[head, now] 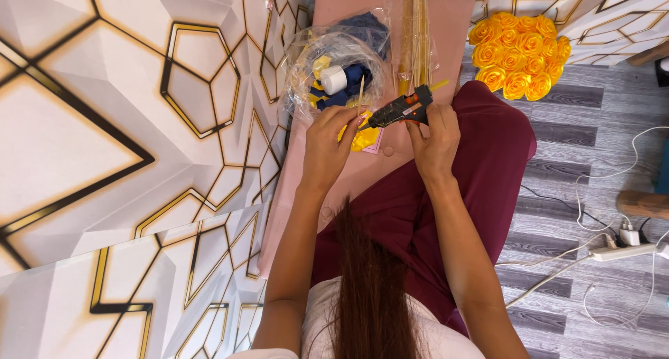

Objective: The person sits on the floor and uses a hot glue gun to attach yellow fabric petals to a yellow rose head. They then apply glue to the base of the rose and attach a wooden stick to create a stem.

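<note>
the right hand (435, 142) grips a black glue gun (403, 110), nozzle aimed left at a yellow flower (364, 139) pinched in the left hand (327, 146). both sit over a pink board (362, 11) on the lap, just below a plastic bag (334, 63). finished yellow roses (519, 55) lie on the floor, well apart.

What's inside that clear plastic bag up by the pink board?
Inside the clear plastic bag: a white roll, blue material and yellow pieces. The crinkled, glary plastic hides anything deeper.
</note>
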